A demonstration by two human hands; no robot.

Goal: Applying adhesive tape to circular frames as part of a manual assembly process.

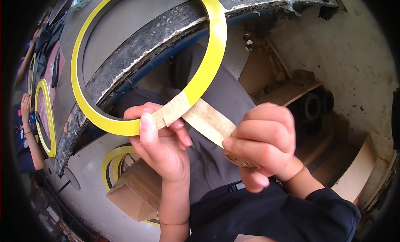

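A large flat yellow ring (217,37) with a dark inner wall is held up by its lower edge. My left hand (160,148) grips it there, thumb in front and fingers behind. Tan tape (171,110) covers the ring's face beside the thumb. From that spot a tan strip (210,122) runs taut to my right hand (266,137), closed with the thumb pressed on it. A coiled part of the strip (241,160) shows below the right thumb. Whether the strip is coming off or going on, I cannot tell.
A worn black table edge (137,54) curves behind the ring. At far left, another person's hand (26,103) touches a second yellow ring (51,133). Low on the left stand a cardboard box (135,188) and more yellow rings (105,169). Black rolls (311,107) lie at right.
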